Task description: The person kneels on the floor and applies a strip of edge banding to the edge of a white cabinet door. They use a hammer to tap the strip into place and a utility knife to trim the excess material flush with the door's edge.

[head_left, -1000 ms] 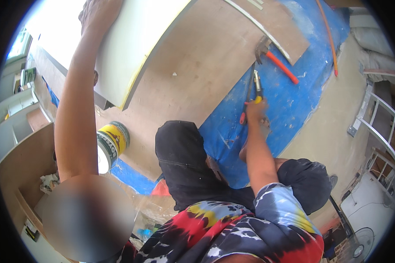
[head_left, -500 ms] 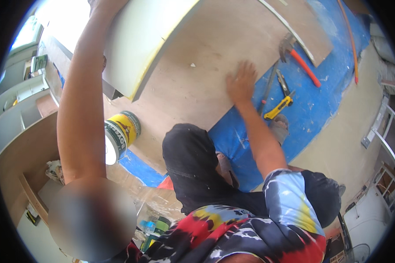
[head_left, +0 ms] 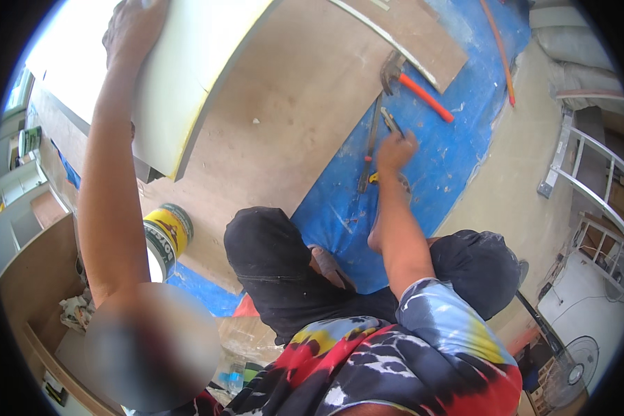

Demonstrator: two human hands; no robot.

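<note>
Cutter's (head_left: 390,123) over the blue sheet (head_left: 442,166), upper right, partly covered by the right hand (head_left: 398,150); grip can't be told. White panel's (head_left: 180,76) topped by the left hand (head_left: 136,31), upper left, probably for steadying; grip's unclear too.

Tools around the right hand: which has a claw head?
The orange-red-handled hammer, just beyond the right hand; the slim tool left of that hand is straight, with only a short red section.
</note>
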